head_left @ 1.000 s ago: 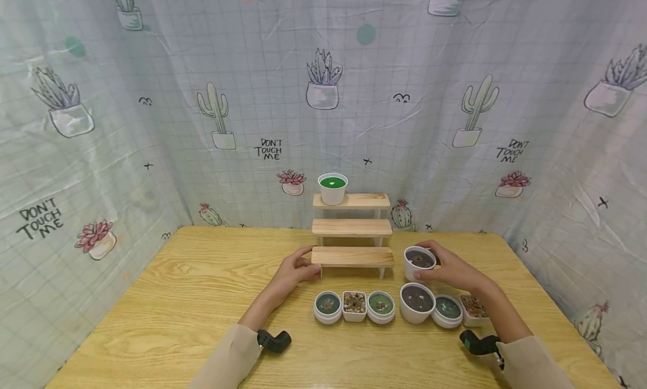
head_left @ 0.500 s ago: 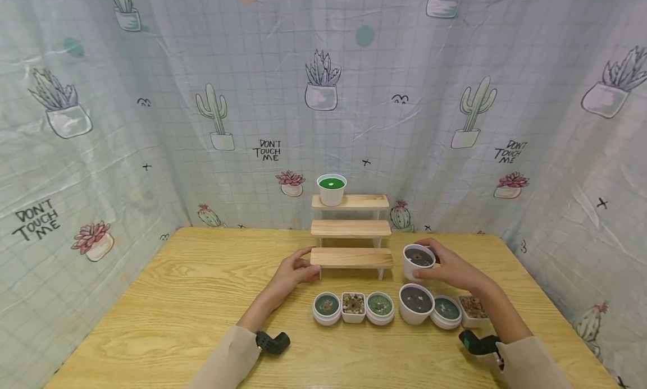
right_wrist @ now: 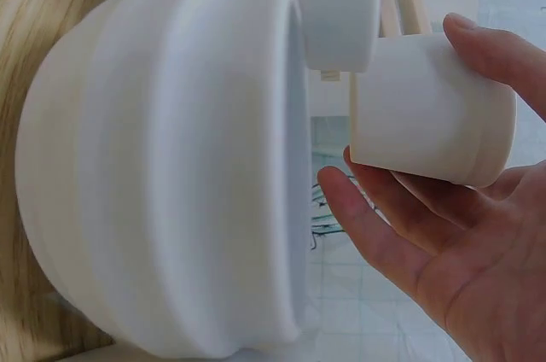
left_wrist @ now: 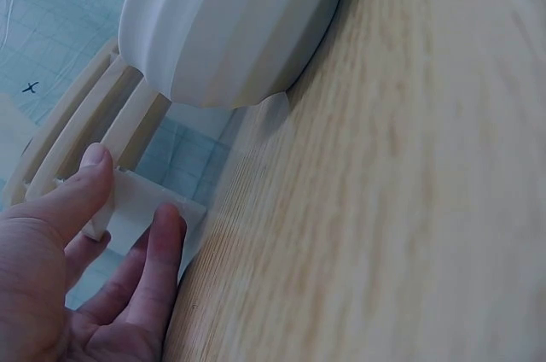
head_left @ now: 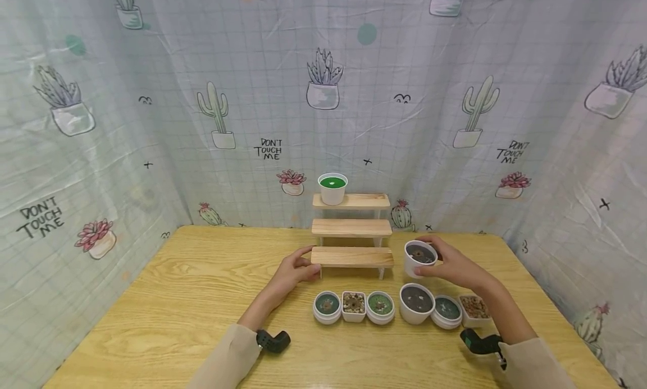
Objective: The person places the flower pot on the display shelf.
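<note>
A three-step wooden display stand (head_left: 352, 256) with pale legs stands at the back middle of the table. My left hand (head_left: 293, 273) holds the left end of its lowest step; in the left wrist view, the thumb (left_wrist: 94, 157) lies against the wood and the fingers curl by the pale leg. Right of the stand, my right hand (head_left: 452, 265) grips a white round flowerpot (head_left: 420, 254) with dark filling, thumb on one side and fingers on the other. In the right wrist view that pot (right_wrist: 426, 110) looks slightly tapered. A white pot with green filling (head_left: 332, 190) sits on the top step's left.
In front of the stand runs a row of small pots: a dark green one (head_left: 327, 306), a square pebble-filled one (head_left: 354, 305), a green one (head_left: 381, 306), a taller dark-filled one (head_left: 417, 303), another green one (head_left: 447, 310) and a brown-pebble one (head_left: 474, 309). A cactus-print curtain (head_left: 273, 97) hangs behind.
My right hand has raised the dark-filled flowerpot slightly. The left hand stays at the stand's lowest step, and the other pots have not moved.
</note>
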Action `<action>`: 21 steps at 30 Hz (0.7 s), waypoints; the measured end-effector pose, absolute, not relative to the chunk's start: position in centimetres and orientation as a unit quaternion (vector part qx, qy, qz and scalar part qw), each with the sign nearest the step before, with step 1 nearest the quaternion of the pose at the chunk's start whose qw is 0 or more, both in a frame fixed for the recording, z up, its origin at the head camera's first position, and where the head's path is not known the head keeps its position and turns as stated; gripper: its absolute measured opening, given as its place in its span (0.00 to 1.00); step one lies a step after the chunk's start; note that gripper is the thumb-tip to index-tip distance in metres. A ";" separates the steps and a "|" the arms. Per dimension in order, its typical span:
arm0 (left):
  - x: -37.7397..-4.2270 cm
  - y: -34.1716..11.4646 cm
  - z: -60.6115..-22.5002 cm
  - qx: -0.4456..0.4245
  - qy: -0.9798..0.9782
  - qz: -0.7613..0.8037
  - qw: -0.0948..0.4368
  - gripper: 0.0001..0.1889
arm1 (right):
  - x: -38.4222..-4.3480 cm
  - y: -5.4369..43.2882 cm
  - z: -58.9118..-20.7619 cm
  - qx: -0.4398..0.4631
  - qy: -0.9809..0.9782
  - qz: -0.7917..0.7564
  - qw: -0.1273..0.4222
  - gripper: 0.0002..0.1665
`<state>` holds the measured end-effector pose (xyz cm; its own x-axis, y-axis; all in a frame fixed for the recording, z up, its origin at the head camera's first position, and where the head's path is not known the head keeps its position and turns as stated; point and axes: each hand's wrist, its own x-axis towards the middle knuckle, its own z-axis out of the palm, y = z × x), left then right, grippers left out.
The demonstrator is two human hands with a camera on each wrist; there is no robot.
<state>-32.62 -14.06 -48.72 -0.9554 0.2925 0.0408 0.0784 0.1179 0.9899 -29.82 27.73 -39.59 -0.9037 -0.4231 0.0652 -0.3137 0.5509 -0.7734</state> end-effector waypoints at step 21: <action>-32.4 -14.0 -48.6 0.124 0.743 0.653 0.083 0.40 | -30.1 27.3 -36.2 -0.234 0.866 -0.439 0.059 0.45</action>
<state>-32.37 -14.04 -48.64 -0.9556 0.2920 0.0388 0.0760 0.1171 0.9902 -30.13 27.28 -36.18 -0.8835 -0.4571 0.1027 -0.3532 0.5058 -0.7870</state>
